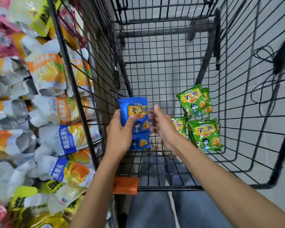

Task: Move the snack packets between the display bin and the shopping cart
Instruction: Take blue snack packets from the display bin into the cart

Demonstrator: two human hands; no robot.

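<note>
Left hand (120, 134): grips blue packet (135, 112) over cart (253, 112), near its left wall
Right hand (161, 124): loose, holding nothing, by the packet's right edge
Blue count: two; lower blue packet (140, 143) on floor beneath
Green packets (204, 135): at least three, right side
Open room: far floor

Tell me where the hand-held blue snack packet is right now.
Head view, centre-left: the blue packet is gripped by the left hand inside the cart, over a second blue packet, with the right hand just right of it.
</note>
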